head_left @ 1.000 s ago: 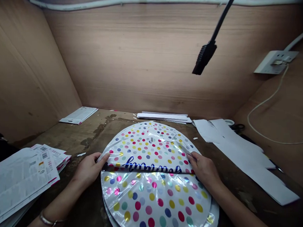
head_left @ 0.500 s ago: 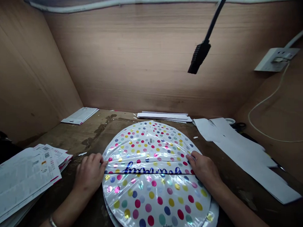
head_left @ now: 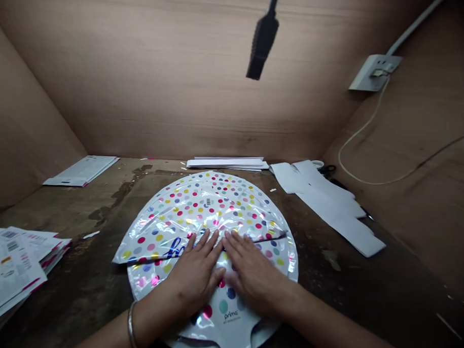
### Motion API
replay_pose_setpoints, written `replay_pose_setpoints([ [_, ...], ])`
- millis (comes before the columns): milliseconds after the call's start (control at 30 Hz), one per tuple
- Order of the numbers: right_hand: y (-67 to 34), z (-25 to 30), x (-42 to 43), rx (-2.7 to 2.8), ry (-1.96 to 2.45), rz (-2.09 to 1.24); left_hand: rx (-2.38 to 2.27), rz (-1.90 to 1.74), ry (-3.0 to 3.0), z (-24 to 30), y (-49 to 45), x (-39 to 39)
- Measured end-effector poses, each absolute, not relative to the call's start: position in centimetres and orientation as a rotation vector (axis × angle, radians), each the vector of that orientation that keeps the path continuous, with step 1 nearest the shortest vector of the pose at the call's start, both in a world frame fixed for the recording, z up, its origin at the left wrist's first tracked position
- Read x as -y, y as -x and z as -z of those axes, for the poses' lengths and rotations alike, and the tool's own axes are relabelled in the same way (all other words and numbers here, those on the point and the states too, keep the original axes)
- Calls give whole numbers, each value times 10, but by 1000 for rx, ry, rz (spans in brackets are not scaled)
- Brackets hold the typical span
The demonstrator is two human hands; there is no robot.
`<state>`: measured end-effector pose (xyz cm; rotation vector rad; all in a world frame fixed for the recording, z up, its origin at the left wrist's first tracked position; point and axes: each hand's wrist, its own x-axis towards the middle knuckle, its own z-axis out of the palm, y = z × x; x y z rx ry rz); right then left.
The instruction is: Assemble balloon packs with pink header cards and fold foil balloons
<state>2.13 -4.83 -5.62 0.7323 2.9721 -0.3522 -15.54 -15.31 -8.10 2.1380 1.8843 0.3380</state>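
Note:
A flat foil balloon (head_left: 195, 203) with coloured polka dots lies on the table, its upper part folded over along a crease and partly covering blue script. Its pale tail (head_left: 233, 339) points toward me, below the word "prima". My left hand (head_left: 195, 274) lies flat on the balloon with fingers spread, over the middle of the crease. Beside it, my right hand (head_left: 254, 274) is also flat on the foil, fingers stretched forward. Both hands hide part of the script and dots. More round, pale foil pieces (head_left: 292, 258) show beneath the balloon's edge.
Printed cards (head_left: 20, 267) are piled at the left, with more cards (head_left: 81, 170) farther back. White strips (head_left: 226, 164) lie by the back wall. White paper sheets (head_left: 332, 211) and black-handled scissors (head_left: 326, 169) are at the right. A black connector (head_left: 263, 46) hangs overhead near a wall socket (head_left: 376, 72).
My hands have moved from the balloon's two sides to its middle and now lie flat. The folded part sits skewed, its left corner sticking out. The view has shifted.

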Motion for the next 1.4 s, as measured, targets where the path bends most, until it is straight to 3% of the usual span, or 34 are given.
replay_pose_setpoints([
  [100, -50, 63, 44, -2860, -795, 489, -1882, -343, -2156, 81, 158, 154],
  [267, -98, 62, -4, -2669, -1504, 140, -1861, -328, -2140, 79, 153, 153],
  [367, -82, 59, -2, -2880, -1244, 80, -1863, -298, -2146, 75, 151, 150],
  [467, -56, 62, 13, -2963, -838, 244, -1851, -263, -2172, 73, 164, 159],
  [567, -47, 68, 17, -2910, -848, 348, -2100, -188, -1992, 83, 197, 199],
  [700, -48, 73, 13, -2899, -876, 352, -2757, -92, -1305, 100, 233, 272],
  [833, -40, 67, 22, -2909, -958, 244, -3066, -349, -1270, 85, 216, 276],
  [967, -32, 53, 29, -2904, -969, 190, -2545, -561, -2060, 53, 177, 209],
  [1100, -33, 42, 22, -2858, -1008, 160, -2025, -541, -2135, 51, 161, 159],
  [1400, -22, 28, 37, -2824, -1064, 93, -2102, -435, -2090, 52, 168, 144],
])
